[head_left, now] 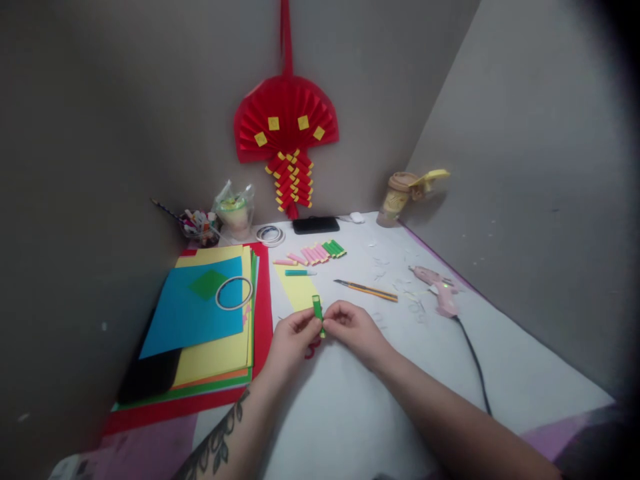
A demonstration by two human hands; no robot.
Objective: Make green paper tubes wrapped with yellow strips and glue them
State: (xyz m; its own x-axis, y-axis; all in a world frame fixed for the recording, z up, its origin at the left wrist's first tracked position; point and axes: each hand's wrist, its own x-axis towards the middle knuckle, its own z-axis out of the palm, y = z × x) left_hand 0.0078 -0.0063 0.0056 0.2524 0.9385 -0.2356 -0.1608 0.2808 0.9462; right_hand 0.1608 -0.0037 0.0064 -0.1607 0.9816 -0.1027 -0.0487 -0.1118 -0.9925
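Between my two hands is a small green paper roll (317, 308) with yellow ends, standing nearly upright above the white tabletop. My left hand (299, 333) pinches it from the left near its lower end. From the other side, the fingertips of my right hand (350, 327) close on the same lower end. Just beyond lie a yellow paper strip (295, 287) and a teal pen-like stick (300, 273). Farther back sits a row of pink paper rolls (315, 253) with green paper rolls (334, 249) beside them. Something red (313, 348) shows partly beneath my left hand.
At left, coloured paper sheets (215, 370) are stacked, with a tape roll (234, 293) on top. A craft knife (367, 290) lies right of centre. The pink glue gun (440, 288) trails a black cable. A phone (316, 225) and cup (395, 200) stand at the back.
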